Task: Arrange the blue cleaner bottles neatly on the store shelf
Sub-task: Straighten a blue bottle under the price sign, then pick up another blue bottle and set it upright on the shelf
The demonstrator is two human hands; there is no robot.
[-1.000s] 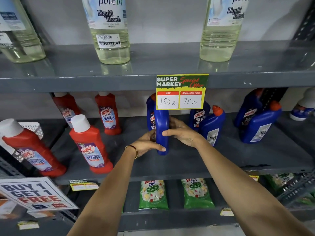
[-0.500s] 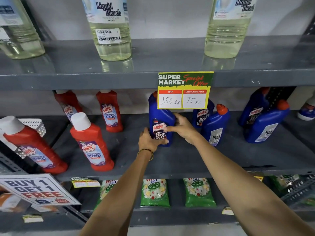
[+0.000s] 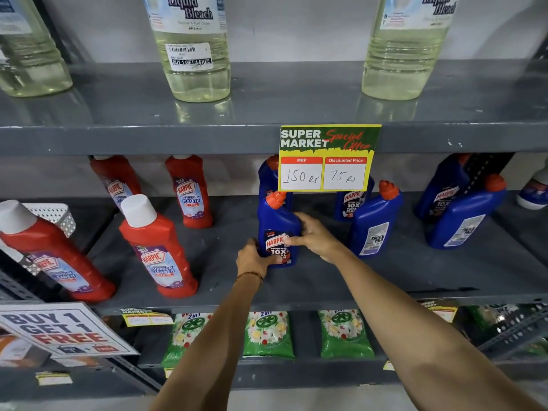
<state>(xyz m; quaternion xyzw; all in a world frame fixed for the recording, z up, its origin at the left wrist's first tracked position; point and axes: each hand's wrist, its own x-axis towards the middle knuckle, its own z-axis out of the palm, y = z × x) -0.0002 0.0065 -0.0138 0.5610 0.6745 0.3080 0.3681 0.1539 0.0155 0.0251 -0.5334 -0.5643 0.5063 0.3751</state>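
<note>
Both hands are on one blue bottle [image 3: 277, 229] standing upright mid-shelf [image 3: 385, 274]: left hand [image 3: 252, 258] cupping its base, right hand [image 3: 314, 234] with fingers [image 3: 292, 241] wrapped across the label. Another blue one [image 3: 267, 176] sits right behind, more blue bottles [image 3: 375, 221] off right, under the price tag [image 3: 327, 158].

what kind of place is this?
A supermarket aisle, most likely: a price tag reading "Super Market Special Offer" hangs on a metal shelf, a "Buy 1 Get 1 Free" sign sits lower left, and identical cleaner bottles stand in rows.
</note>
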